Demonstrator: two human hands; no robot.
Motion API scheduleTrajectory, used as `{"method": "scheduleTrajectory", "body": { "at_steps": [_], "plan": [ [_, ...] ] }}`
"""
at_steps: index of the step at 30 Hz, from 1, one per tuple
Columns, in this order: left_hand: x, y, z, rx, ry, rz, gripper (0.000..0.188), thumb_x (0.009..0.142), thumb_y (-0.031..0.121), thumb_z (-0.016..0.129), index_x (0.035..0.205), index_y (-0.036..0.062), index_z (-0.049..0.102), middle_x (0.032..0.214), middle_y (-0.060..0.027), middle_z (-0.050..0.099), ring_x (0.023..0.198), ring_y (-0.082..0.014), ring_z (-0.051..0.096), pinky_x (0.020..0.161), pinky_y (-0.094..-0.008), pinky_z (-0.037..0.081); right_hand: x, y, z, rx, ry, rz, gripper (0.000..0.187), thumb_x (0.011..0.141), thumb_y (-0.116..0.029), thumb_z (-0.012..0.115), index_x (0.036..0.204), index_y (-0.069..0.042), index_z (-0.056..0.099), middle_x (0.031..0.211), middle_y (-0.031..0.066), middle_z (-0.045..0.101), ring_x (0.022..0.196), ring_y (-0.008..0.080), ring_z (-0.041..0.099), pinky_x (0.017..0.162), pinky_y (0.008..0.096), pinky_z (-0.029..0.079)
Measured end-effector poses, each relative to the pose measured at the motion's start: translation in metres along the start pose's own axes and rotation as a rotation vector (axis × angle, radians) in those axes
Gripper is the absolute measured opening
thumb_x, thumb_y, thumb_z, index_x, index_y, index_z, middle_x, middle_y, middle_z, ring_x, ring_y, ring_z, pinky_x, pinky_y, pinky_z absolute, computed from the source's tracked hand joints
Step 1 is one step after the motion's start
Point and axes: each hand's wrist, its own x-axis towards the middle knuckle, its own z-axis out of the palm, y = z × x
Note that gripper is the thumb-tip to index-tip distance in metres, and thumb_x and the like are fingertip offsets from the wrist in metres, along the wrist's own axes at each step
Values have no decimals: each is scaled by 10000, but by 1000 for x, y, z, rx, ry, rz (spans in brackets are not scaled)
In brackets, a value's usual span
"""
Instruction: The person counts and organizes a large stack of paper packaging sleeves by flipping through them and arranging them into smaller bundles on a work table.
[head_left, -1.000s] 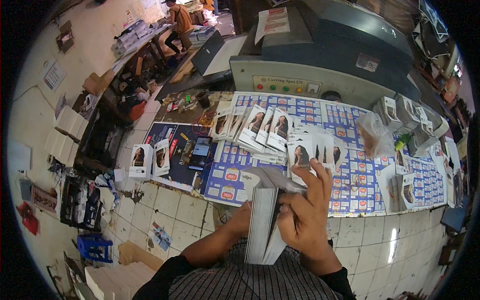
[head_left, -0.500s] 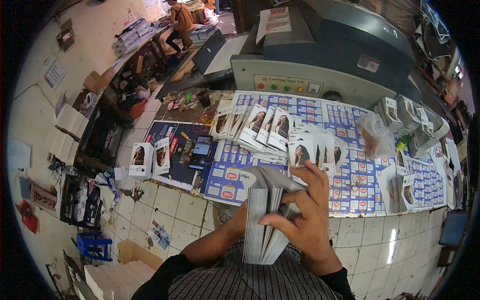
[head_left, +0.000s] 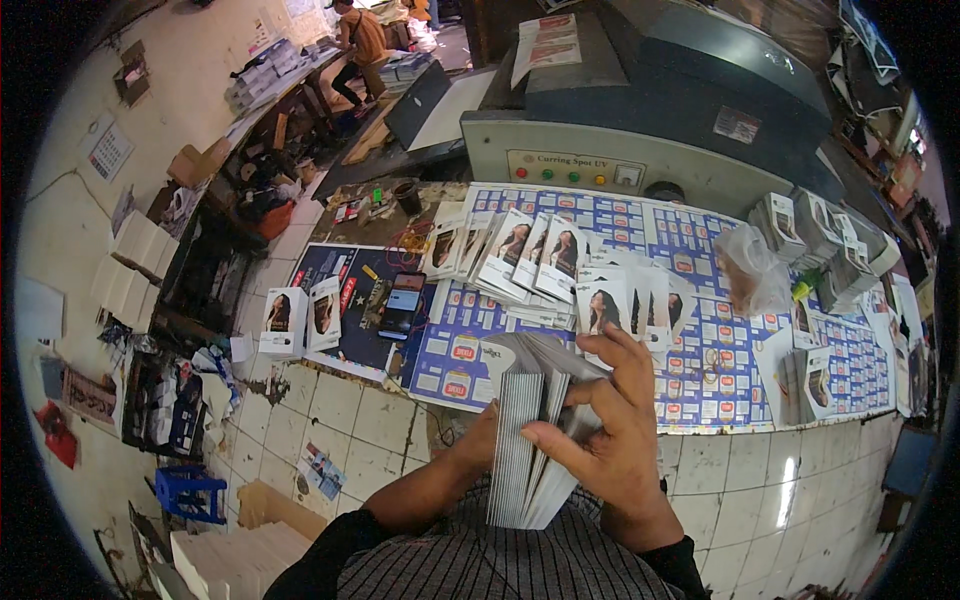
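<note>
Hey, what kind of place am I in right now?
Probably a printing or packaging workshop: there's a large grey machine with coloured buttons, matching printed pieces spread before you, and the thick stack you're holding.

A large dark-grey machine (head_left: 700, 90) with a pale control panel (head_left: 590, 171) stood beyond a crumpled, clear plastic bag (head_left: 757, 280). A black rectangular smartphone (head_left: 402, 305) lay on a dark printed sheet (head_left: 370, 350). A blue plastic stool (head_left: 190, 494) stood on the white tiled floor (head_left: 335, 413).

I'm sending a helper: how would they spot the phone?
Find the big grey machine. In front of it, left of the blue sheets, lies a dark sheet. The phone rests there, its lit screen unlike the white cartons nearby.
</note>
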Motion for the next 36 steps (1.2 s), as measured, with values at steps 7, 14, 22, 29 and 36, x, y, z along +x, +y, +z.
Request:
{"method": "scheduleTrajectory", "body": {
  "at_steps": [7,14,22,29,36],
  "plan": [
    [-9,29,15,334,-12,-38,629,863,284,696,1373,28,433,1355,-124,511,1240,-229,509,1046,-389,421,0,0,-1,17,-10,3,378,630,-225,874,799,-25,602,1260,193,536,1288,427,399,1029,513,339],
    [0,2,3,-85,12,-30,583,921,284,621,1399,24,408,1358,-124,507,1246,-229,499,1047,-380,419,0,1,0,38,-32,5,362,656,-225,858,807,-23,598,1258,196,535,1285,423,401,1029,511,338],
    [-1,4,10,-194,100,-43,599,904,270,648,1400,28,414,1355,-125,508,1245,-218,497,1045,-370,415,-2,3,12,212,128,130,385,692,-334,823,878,-54,634,1232,184,532,1242,413,417,1007,556,314],
    [-10,-30,-30,180,59,-43,527,854,240,718,1293,39,508,1218,-85,595,1110,-192,572,972,-375,453,0,-6,1,-84,25,-12,365,679,-299,849,811,-27,646,1233,177,532,1287,433,384,1036,530,327],
    [-7,-44,-38,235,53,32,591,819,262,750,1315,51,511,1274,-117,578,1173,-243,559,1012,-413,428,-2,-4,4,-99,46,-25,535,585,-519,831,836,-87,637,1197,149,534,1214,411,442,971,549,339]
  ]
}}
